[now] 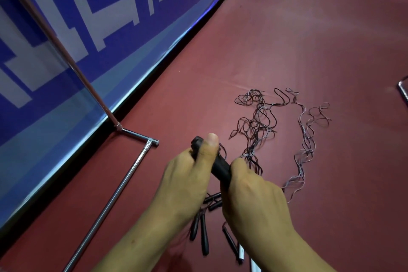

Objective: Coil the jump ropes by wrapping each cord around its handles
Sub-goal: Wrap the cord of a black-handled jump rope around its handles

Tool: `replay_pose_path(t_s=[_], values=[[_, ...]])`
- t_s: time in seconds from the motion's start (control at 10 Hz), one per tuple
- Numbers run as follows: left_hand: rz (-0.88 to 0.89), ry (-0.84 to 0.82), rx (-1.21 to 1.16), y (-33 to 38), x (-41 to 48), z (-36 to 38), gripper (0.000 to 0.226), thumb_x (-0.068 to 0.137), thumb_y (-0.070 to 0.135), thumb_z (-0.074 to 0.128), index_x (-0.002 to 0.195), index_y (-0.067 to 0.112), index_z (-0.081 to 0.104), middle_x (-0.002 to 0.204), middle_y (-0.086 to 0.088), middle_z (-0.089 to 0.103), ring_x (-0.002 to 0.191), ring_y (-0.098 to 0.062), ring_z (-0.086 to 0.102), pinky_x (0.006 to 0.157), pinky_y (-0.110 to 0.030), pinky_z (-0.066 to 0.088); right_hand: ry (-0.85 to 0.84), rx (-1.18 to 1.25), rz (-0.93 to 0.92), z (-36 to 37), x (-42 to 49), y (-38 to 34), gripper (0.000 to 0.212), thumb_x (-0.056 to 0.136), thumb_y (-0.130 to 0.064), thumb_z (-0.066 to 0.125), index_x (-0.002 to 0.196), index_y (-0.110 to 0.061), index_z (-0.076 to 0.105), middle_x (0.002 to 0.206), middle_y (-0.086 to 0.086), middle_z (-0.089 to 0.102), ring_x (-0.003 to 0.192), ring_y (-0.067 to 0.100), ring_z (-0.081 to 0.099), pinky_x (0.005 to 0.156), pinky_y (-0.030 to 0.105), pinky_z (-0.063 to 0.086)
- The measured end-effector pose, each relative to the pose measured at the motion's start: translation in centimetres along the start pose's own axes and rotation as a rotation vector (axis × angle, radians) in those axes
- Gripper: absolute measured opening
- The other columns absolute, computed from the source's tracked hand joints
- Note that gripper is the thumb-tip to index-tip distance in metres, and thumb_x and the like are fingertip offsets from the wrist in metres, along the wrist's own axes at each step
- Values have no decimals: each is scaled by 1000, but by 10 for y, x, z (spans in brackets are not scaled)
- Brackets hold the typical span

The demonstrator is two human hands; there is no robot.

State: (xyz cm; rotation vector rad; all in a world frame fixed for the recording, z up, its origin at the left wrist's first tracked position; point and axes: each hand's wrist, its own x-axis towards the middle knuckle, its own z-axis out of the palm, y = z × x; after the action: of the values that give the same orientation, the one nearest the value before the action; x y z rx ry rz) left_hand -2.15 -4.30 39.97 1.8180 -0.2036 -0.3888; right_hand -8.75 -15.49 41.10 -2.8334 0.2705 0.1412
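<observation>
The black handles are held together as one bundle in the air, low over the red floor, slanting from upper left to lower right. The left hand has its grip closed round the upper part, with the thumb laid over the top. The right hand has its grip closed round the lower end. Thin cord leaves the bundle beside the left thumb and runs down to the floor.

I judge the task to be at an early stage. No wound turns can be made out on the held handles. The dark cords lie in a loose tangle beyond the hands, and a paler strand snakes along just to their right, all of it uncoiled. More handles lie on the floor under the wrists, and another one lies near them, so several ropes look to be waiting. Which cord belongs to which handles cannot be told from here. Sorting the tangle seems likely to be the slow part.

A metal stand runs along the floor to the left. Behind it hangs a blue banner with big white block shapes. They may be large characters, but they are cropped and steeply angled, and nothing can be read. No brand or label shows on the handles.
</observation>
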Motion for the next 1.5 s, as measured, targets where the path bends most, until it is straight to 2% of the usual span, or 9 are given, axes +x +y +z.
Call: replay_pose_path(t_s=[0.1,0.2,0.3,0.4,0.5,0.6,0.8,1.3,1.5], values=[[71,140,98,0,-2,3,59,74,79,54,56,23,56,46,12,49,44,-4,44,48,-17,35,202,-61,-54,22,3,2,48,77,-20,74,88,-23,28,62,-3,52,47,25,61,35,27,15],[99,205,83,-4,0,5,39,83,60,57,66,26,62,48,11,55,46,-2,50,48,-15,37,154,36,-87,27,-3,4,50,78,-42,63,86,-27,16,59,-9,38,43,22,56,42,33,14],[140,169,19,-2,-5,0,39,90,44,69,63,17,60,48,13,56,46,1,50,47,-11,37,-67,558,-141,14,-1,17,33,81,-53,61,94,-29,43,70,-3,59,63,18,57,56,43,46],[230,84,37,-6,-9,3,36,78,61,58,70,27,65,58,14,63,54,1,58,53,-13,42,-265,984,-125,4,8,27,34,77,-32,69,91,-2,60,72,26,56,62,24,51,57,56,46],[222,4,-44,-6,-11,5,42,78,62,60,76,20,68,65,5,68,61,-9,64,58,-26,50,-469,1248,-139,-2,9,30,16,84,-6,63,98,3,61,73,26,54,66,27,57,55,45,45],[233,1,-45,0,-10,3,37,81,52,64,63,20,63,55,12,59,51,2,53,50,-12,41,-504,1247,-155,-3,7,28,13,90,-1,62,100,-9,58,65,13,50,46,21,49,44,29,39],[203,-95,-24,6,-6,-10,36,67,58,68,73,23,67,57,10,55,54,-6,51,53,-25,44,-627,1394,-113,-13,8,31,28,95,-1,64,87,-28,65,56,8,44,45,13,33,46,26,26],[96,342,-134,11,-12,6,52,74,55,67,49,17,42,46,7,34,45,-11,34,43,-23,32,-392,1300,-108,11,1,3,21,88,-12,61,107,-13,51,59,7,42,42,18,36,45,33,35],[191,205,-125,9,-8,1,54,74,65,60,59,15,47,52,9,37,50,-11,36,47,-24,34,-451,1448,-44,2,0,-1,20,96,2,55,96,-18,54,55,4,38,40,14,30,43,22,32]])
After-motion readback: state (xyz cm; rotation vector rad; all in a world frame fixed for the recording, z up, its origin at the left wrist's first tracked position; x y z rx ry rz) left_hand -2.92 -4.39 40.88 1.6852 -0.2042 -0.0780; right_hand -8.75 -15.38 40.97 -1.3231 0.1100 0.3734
